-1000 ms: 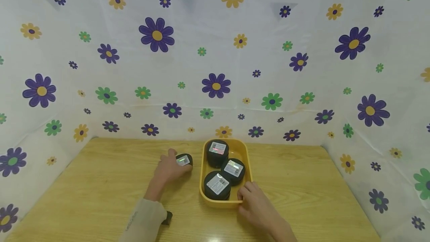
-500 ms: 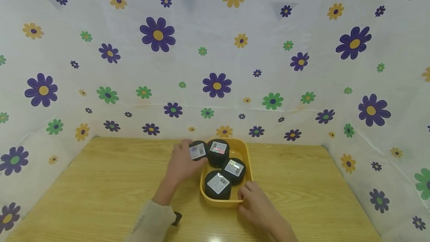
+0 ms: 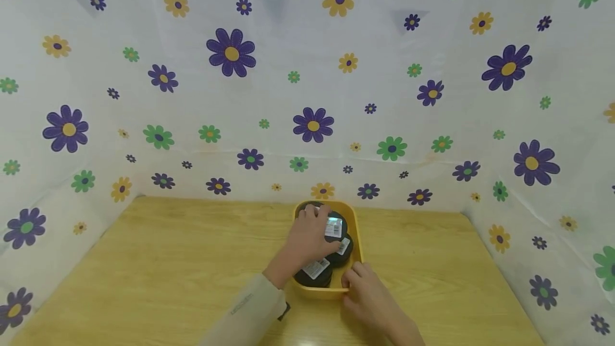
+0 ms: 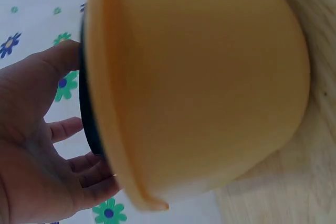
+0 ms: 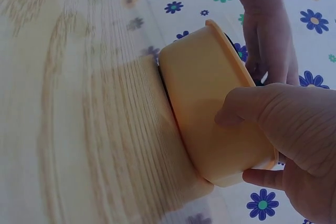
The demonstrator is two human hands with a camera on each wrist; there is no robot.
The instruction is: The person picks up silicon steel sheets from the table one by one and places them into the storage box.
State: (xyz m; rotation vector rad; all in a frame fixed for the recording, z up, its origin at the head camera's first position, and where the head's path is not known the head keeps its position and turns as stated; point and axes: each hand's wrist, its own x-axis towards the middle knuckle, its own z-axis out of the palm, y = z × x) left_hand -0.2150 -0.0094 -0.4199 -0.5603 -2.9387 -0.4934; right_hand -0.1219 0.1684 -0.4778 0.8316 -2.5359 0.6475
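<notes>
My left hand [image 3: 309, 236] reaches over the yellow plastic bin [image 3: 356, 228] and grips a black round tub [image 3: 335, 227] with a white label, thumb on the near side and fingers on the far side. Below it in the bin sit other black labelled tubs: one at the front [image 3: 314, 272], one at the right [image 3: 345, 250], and one at the back, mostly hidden by my fingers. At the bin's front right corner my right hand [image 3: 375, 295] holds the rim. In the right wrist view its thumb [image 5: 239, 109] presses the bin's outer wall [image 5: 199, 93].
The bin stands on a light wooden table [image 3: 192, 255] near its back edge. A white flower-print cloth [image 3: 269, 95] hangs behind the table and along both sides. A black strap piece [image 3: 284, 311] shows at the left sleeve.
My left hand has carried the tub from the table left of the bin, across the rim and over the tubs inside. The right hand has stayed at the bin's corner.
</notes>
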